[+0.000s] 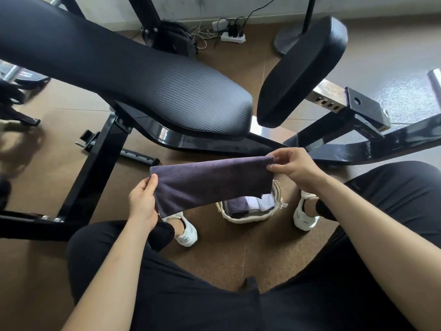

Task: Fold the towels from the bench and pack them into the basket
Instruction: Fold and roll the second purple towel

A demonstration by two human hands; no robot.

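A dark purple-grey terry towel (212,182), doubled over into a long band, hangs in the air stretched between the two hands. The left hand (143,201) grips its lower left end, thumb laid over the near face and fingers hidden behind the cloth. The right hand (296,168) pinches the upper right corner between thumb and forefinger, the other fingers loosely curled, so the band slopes up from left to right.

Straight below the towel and between the hands, a white woven rope basket (243,219) stands on the brown speckled floor (226,259). The hanging cloth covers its far part. Inside it, folded towels stand side by side: a dark one (235,206) on the left-hand side and white ones (259,203) toward the right hand.

A white shoe (187,232) sits under the left hand and another (304,216) under the right wrist, one on each side of the basket. Beyond both hands rises the black padded desk (143,80) with a ribbed cover on a black steel frame. A separate black cushion (303,72) stands above the right hand. Far past them, a white power strip (232,38) lies by the wall.
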